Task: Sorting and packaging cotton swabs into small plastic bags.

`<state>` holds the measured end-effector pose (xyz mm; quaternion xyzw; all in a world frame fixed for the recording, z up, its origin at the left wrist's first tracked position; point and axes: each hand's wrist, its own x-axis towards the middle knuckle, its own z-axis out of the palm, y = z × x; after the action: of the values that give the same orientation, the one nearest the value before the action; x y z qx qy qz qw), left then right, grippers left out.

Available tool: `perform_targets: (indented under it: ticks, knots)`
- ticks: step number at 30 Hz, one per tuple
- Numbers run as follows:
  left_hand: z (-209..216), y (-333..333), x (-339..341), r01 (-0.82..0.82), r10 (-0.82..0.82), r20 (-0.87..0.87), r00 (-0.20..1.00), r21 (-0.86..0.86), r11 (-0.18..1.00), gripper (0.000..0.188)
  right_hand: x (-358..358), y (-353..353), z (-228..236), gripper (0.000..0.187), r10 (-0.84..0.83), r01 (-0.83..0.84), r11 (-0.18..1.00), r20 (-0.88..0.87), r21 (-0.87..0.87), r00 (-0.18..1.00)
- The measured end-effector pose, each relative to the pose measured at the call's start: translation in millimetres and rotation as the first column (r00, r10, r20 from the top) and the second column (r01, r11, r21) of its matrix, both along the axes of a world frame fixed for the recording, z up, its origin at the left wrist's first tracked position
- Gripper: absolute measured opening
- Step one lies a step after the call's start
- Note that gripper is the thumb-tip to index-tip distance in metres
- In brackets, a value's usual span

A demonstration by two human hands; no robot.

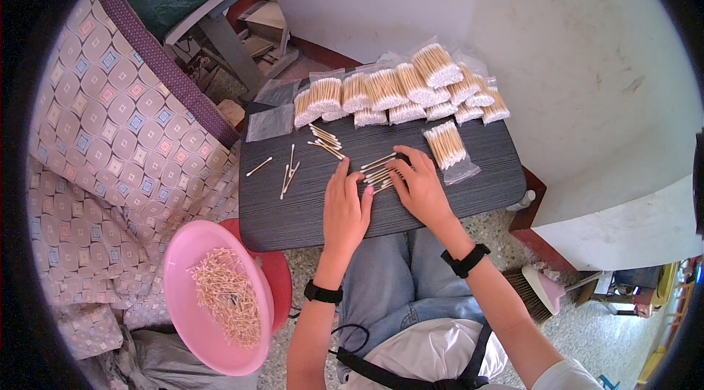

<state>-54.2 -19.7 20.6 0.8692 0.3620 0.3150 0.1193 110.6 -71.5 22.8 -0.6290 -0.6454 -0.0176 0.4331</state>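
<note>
Several cotton swabs point(376, 173) lie side by side on the dark table, between my two hands. My left hand point(343, 205) rests at their left ends, fingers stretched forward and thumb apart, close to the swab tips. Over their right ends spreads my right hand point(424, 188), its fingers apart and touching the swabs without closing round them. Just beyond my left fingertips is a loose cluster of swabs point(325, 137). Farther left lie a few scattered swabs point(290, 171) and a single swab point(259, 166).
Filled clear bags of swabs point(385, 89) are piled along the table's point(469, 203) far edge; one filled bag point(445, 145) lies nearer, right of my hands. Empty clear bags point(270, 123) sit at the far left. A pink basin point(180, 294) of loose swabs stands lower left.
</note>
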Motion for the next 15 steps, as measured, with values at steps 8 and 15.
perform_targets:
  ticks: [8,15]
  knots:
    - [0.1,-0.4,0.7,-0.005,0.005,0.001,1.000,0.009,1.000,0.028,-0.1,0.1,-0.5,0.019,-0.009,0.009,1.000,0.009,0.001,1.000]
    - [0.8,-0.4,1.0,-0.005,0.005,0.003,1.000,0.003,1.000,0.028,0.1,-0.4,-0.4,0.016,-0.002,0.002,1.000,0.002,0.005,1.000]
